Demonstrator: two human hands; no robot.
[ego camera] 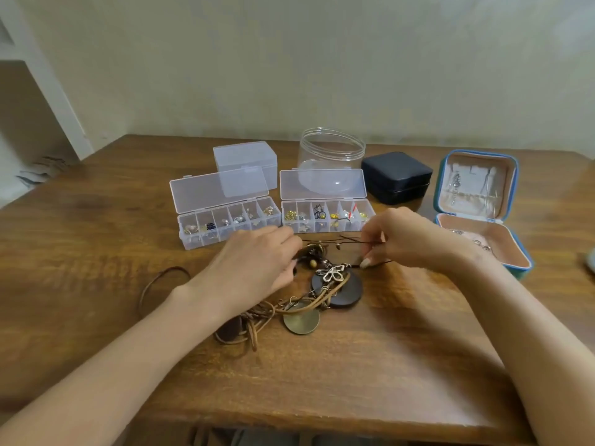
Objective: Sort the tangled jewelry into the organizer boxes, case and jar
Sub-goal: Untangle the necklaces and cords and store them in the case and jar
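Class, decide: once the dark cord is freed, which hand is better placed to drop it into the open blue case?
Probably the right hand: it pinches the dark cord and the blue case lies beside it; the left hand grips the tangle.

Likely a room in a home: a worn wooden table (96, 220) against a plain cream wall (289, 59), white shelving (38, 91) at upper left, personal jewelry boxes (225, 220) across the middle.
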